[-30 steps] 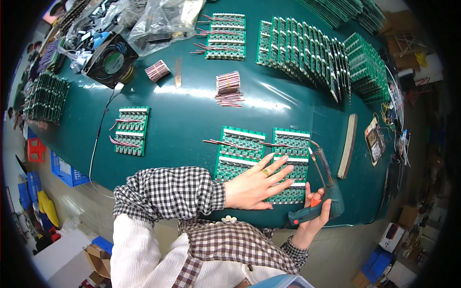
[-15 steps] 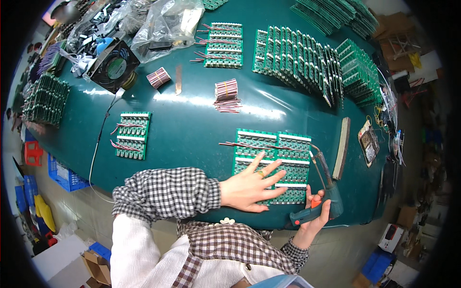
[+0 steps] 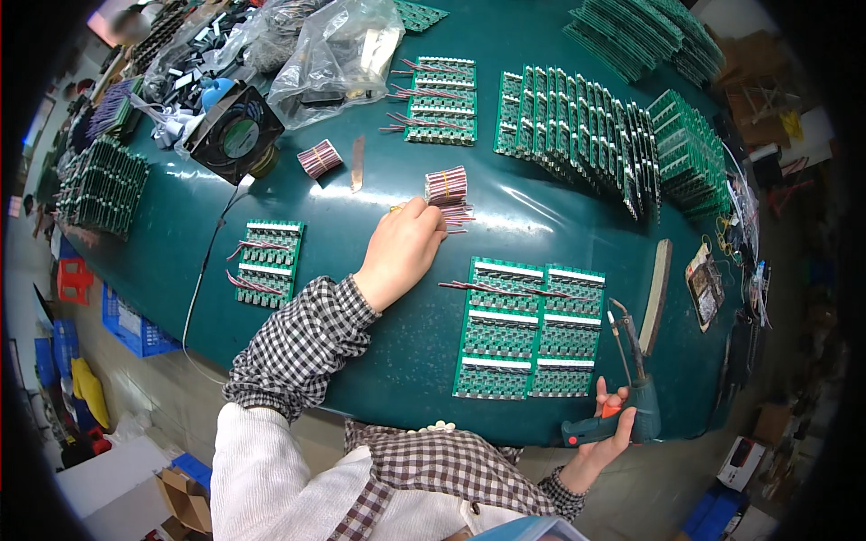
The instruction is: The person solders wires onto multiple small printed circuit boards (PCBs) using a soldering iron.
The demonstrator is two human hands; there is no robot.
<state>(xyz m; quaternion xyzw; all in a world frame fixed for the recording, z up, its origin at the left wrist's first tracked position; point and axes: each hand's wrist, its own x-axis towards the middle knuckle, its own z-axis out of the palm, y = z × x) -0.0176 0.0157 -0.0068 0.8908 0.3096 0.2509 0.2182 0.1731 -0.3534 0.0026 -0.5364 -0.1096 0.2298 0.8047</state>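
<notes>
My left hand [image 3: 400,250] reaches across the table to loose red, black and white wires [image 3: 458,216]. Its fingers are closed on their left ends, and the fingertips are partly hidden. Just above lies a banded bundle of the same wires [image 3: 446,184]. At the table's front edge my right hand [image 3: 602,439] grips a green soldering gun [image 3: 642,408] with an orange trigger, its tip pointing up and away. Left of the tip, two green circuit boards [image 3: 502,338] [image 3: 568,335] lie side by side, with red and black wires across their upper rows.
A smaller wired board [image 3: 268,261] lies left, another [image 3: 442,99] at the back. Standing rows of boards [image 3: 577,135] fill the back right. A black fan [image 3: 239,135] stands near plastic bags [image 3: 338,63]. A second wire bundle [image 3: 320,159] and a long bar [image 3: 657,298] lie on the table.
My left hand has left the paired boards and moved up and left to the loose wires, its spread fingers now closed. My right hand still holds the soldering gun. The whole view has shifted slightly.
</notes>
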